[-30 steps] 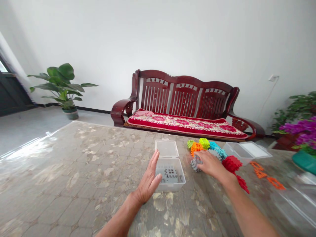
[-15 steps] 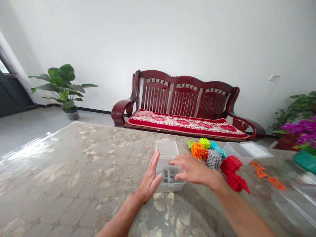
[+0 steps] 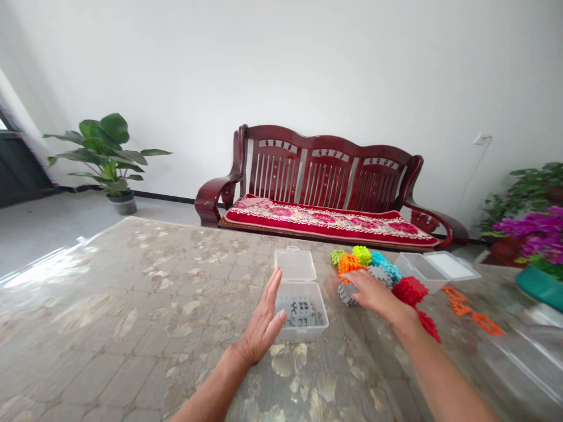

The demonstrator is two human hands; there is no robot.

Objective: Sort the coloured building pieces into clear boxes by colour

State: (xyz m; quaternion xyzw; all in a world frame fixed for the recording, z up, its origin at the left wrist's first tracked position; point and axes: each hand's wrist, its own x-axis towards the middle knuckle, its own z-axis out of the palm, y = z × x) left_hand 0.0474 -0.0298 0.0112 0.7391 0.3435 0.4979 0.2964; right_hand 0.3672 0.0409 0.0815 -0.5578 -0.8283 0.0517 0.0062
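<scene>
A clear plastic box (image 3: 303, 335) stands on the table with its lid (image 3: 295, 265) flipped back behind it. Inside lie grey interlocking plastic pieces (image 3: 303, 313). My left hand (image 3: 264, 322) rests upright along the box's left side, fingers straight and thumb apart, holding nothing. To the right of the box, my right hand (image 3: 372, 293) grips a stack of grey interlocking pieces (image 3: 347, 295) from above. Around it are stacks of orange pieces (image 3: 349, 265), lime-green pieces (image 3: 362, 255), light-blue pieces (image 3: 387, 268) and red pieces (image 3: 410, 290). Another grey stack (image 3: 380, 274) is partly behind the hand.
A second open clear box (image 3: 422, 273) stands at the back right, near loose orange pieces (image 3: 457, 301). Farther right are a blurred clear container (image 3: 523, 363) and purple flowers in a teal pot (image 3: 541, 284). A wooden bench (image 3: 325, 170) stands behind the table.
My right hand has moved right, from over the box to beside the coloured stacks, with a grey stack in it. The box's contents are now uncovered. The left hand stays put.
</scene>
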